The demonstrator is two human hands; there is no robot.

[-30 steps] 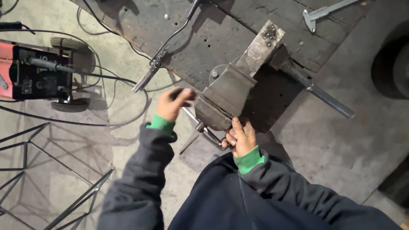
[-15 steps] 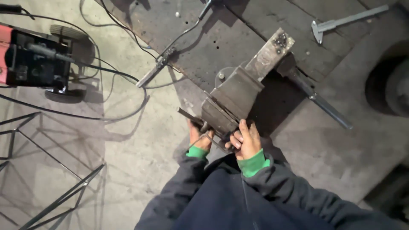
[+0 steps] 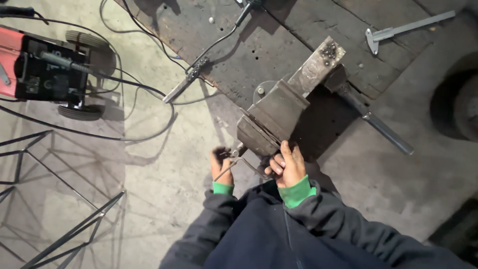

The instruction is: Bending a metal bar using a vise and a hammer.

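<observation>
The person stands over a heavy grey steel bench vise (image 3: 279, 117) bolted at the edge of a dark, scarred metal workbench (image 3: 298, 30). The left hand (image 3: 221, 167) closes round a thin bent steel rod (image 3: 238, 162) that runs from just below the vise's front jaw towards the right hand (image 3: 286, 164). That right hand grips the other end of the rod, pressed against the lower corner of the vise. It looks like a bending or fitting step at the vise: both hands work the rod. The next move seems to call for steady, even pull from both hands. A red wheeled welding machine (image 3: 45, 69) stands on the concrete floor.
</observation>
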